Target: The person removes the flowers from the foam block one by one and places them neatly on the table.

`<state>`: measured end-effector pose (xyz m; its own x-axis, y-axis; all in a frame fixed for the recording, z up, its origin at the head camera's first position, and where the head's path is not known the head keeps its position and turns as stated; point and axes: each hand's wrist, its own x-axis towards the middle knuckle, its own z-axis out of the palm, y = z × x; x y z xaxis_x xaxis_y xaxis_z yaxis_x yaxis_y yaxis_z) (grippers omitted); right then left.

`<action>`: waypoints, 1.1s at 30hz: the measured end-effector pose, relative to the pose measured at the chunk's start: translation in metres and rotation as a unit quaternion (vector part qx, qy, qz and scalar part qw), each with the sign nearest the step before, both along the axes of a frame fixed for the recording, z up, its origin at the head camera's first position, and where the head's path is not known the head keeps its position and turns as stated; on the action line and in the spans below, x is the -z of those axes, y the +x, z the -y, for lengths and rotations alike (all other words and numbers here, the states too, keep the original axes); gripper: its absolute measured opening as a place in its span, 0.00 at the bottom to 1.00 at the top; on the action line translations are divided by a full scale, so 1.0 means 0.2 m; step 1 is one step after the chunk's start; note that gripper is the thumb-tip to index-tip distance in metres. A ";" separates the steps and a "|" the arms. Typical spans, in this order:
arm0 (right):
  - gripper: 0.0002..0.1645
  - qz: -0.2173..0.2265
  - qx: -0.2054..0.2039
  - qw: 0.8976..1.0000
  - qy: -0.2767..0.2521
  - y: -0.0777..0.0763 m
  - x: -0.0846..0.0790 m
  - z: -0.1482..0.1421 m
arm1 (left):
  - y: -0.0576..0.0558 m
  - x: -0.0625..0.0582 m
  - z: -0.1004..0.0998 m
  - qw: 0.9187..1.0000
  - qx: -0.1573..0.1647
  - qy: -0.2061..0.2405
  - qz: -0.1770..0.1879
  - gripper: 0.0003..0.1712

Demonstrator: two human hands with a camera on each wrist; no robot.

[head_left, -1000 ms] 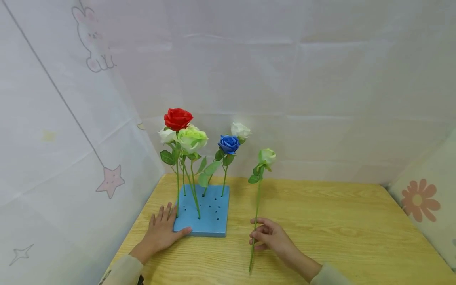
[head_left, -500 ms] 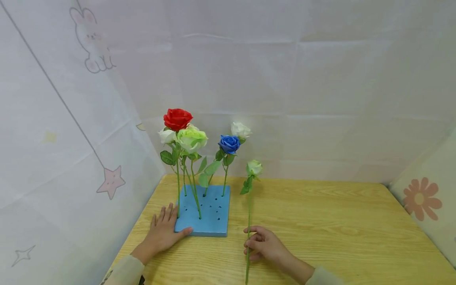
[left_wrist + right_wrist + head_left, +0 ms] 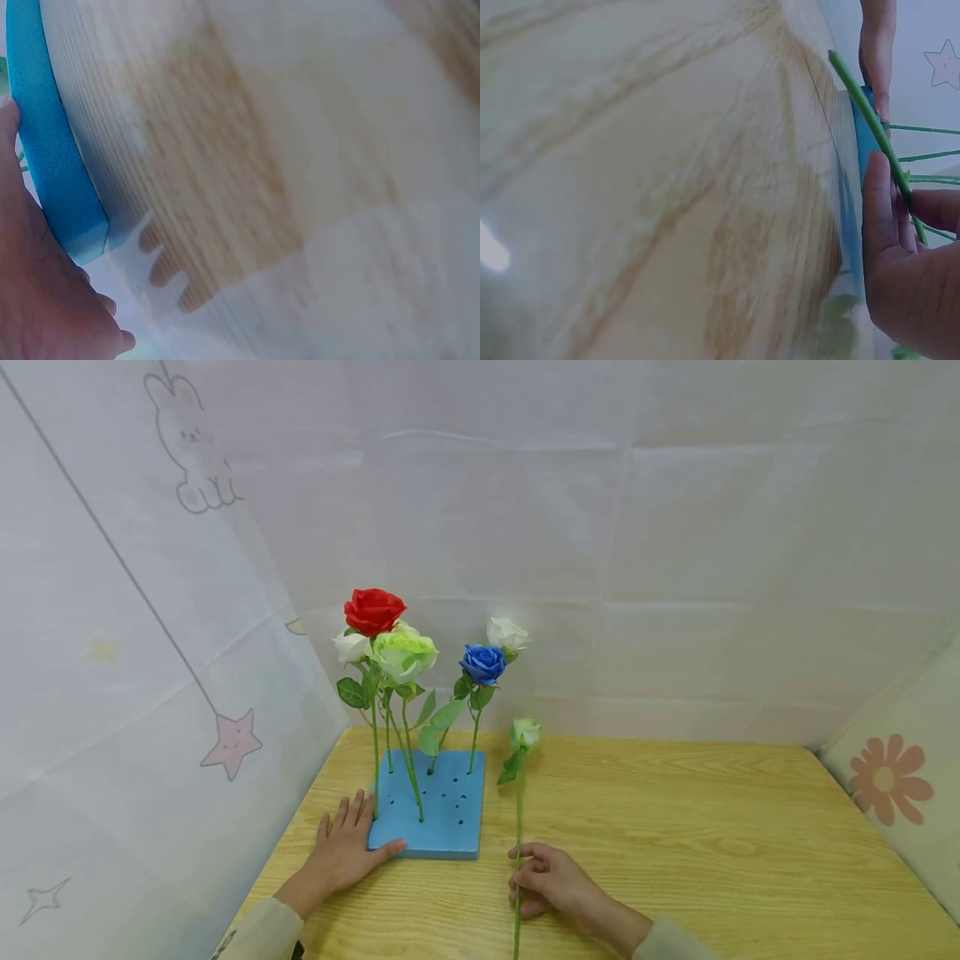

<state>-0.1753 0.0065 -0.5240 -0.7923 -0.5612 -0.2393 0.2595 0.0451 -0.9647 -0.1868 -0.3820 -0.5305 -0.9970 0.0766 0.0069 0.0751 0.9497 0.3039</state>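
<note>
My right hand [image 3: 551,883] pinches the stem of a pale green rose [image 3: 525,735] between thumb and fingers, to the right of a blue foam block [image 3: 423,837]. In the right wrist view the cut end of the green stem [image 3: 855,90] juts out past the thumb. Fingers spread, my left hand [image 3: 345,852] rests at the block's front left corner, its thumb on the front edge. The left wrist view shows that hand [image 3: 37,285] against the block's side [image 3: 60,150]. Several holes show in the block's top.
Standing in the block are a red rose [image 3: 375,612], a large light green rose [image 3: 405,656], a blue rose [image 3: 482,664] and white roses, one a white rose [image 3: 507,633] at the back right. The wooden table [image 3: 675,827] meets pale printed cloth [image 3: 675,568] behind.
My right hand has moved left and toward me, bringing the pale green rose lower and nearer the block's right side. My left hand and the block have stayed in place.
</note>
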 end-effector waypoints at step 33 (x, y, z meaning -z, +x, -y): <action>0.06 -0.104 -0.095 0.968 0.206 -0.10 -0.08 0.01 | 0.01 -0.03 -0.02 1.000 0.007 -0.003 0.017 0.64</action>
